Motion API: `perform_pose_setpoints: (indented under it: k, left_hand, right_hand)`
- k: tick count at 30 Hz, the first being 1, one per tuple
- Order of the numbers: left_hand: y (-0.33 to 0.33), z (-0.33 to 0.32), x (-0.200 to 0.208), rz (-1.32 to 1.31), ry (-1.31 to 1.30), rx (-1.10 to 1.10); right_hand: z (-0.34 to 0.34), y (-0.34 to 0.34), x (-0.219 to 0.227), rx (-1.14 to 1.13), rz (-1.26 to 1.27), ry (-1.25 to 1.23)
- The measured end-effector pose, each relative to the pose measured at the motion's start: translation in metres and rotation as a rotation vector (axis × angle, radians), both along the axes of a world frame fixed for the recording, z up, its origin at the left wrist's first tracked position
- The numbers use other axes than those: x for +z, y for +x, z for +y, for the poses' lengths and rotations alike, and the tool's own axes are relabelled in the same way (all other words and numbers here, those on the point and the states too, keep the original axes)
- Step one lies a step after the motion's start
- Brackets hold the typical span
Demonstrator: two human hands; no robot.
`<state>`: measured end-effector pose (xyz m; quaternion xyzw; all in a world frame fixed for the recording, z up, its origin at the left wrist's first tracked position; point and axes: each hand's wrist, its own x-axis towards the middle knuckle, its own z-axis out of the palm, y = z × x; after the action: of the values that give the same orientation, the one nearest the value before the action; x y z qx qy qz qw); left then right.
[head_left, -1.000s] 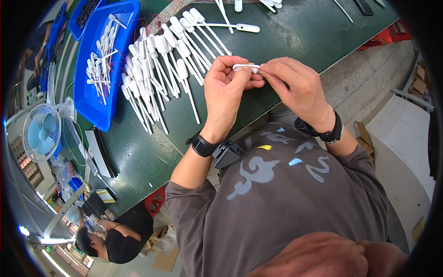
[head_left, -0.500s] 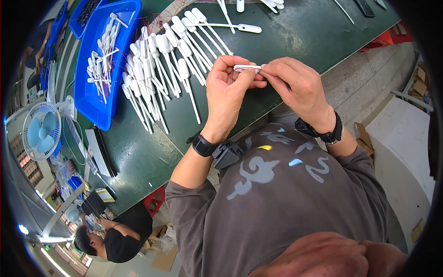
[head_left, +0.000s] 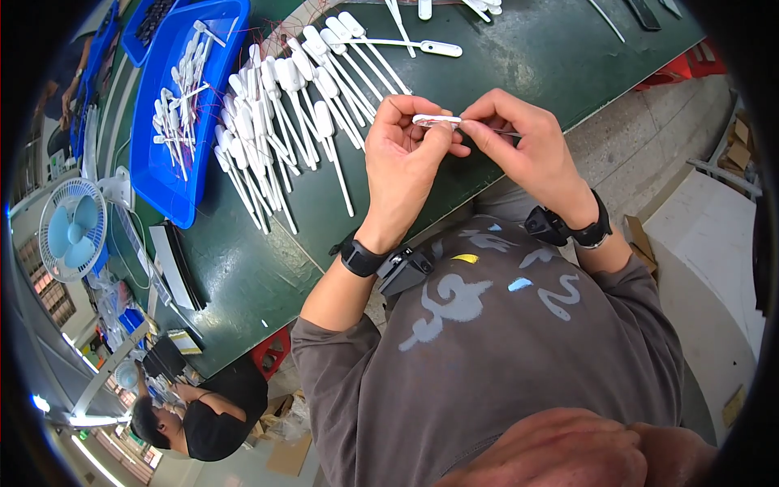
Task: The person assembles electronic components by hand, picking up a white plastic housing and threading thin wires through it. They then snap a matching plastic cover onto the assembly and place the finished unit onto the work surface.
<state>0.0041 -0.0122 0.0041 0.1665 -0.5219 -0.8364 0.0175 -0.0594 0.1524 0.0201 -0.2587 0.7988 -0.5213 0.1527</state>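
Note:
My left hand [head_left: 406, 150] pinches a small white plastic part [head_left: 438, 119] between thumb and fingers, above the table's near edge. Thin reddish wire shows along the part's side. At its right end, the thumb and forefinger of my right hand [head_left: 523, 134] are closed on the tip. A thin dark rod [head_left: 506, 133] sticks out among the right fingers; its kind is hard to make out. Left of my hands lies a spread of white long-stemmed plastic pieces [head_left: 323, 122] with oval heads, some with fine red wires.
A blue tray [head_left: 188, 213] with more white pieces stands at left on the green table [head_left: 251, 268]. One piece with a slotted head [head_left: 441, 49] lies beyond my hands. A fan [head_left: 75, 230] stands far left; a co-worker [head_left: 223, 414] sits lower left.
My right hand has turned and its fingers have shifted slightly, bringing the dark rod into sight. The left hand and white part have moved a touch to the right.

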Motion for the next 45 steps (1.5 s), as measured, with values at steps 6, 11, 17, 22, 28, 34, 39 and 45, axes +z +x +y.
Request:
perform_pose_setpoints:
  k: [6, 11, 17, 22, 28, 34, 39, 45]
  left_hand:
    - [0.002, 0.002, 0.001, 0.032, -0.041, -0.006]
    - [0.003, 0.002, 0.001, 0.021, -0.113, -0.031]
    - [0.001, 0.0, 0.002, -0.031, -0.162, -0.165]
    - [0.003, 0.003, 0.002, -0.035, -0.139, -0.171]
    - [0.003, 0.003, 0.0, -0.037, -0.1, -0.119]
    - [0.003, 0.001, -0.002, -0.029, -0.108, -0.108]
    - [0.003, 0.004, 0.0, -0.022, -0.101, -0.075]
    - [0.006, 0.004, -0.003, 0.037, -0.173, -0.074]
  right_hand:
    - [0.001, -0.005, -0.002, 0.051, -0.135, -0.064]
    - [0.003, -0.009, 0.0, 0.111, 0.019, 0.02]
    - [0.013, -0.025, -0.001, 0.258, 0.047, 0.083]
    - [0.018, -0.03, 0.001, 0.326, 0.042, 0.095]
    - [0.015, -0.021, -0.004, 0.214, -0.021, 0.049]
    - [0.011, -0.015, -0.007, 0.162, 0.045, 0.032]
    - [0.01, -0.014, -0.005, 0.135, -0.006, 0.057]
    - [0.008, -0.006, -0.003, 0.113, -0.024, 0.032]
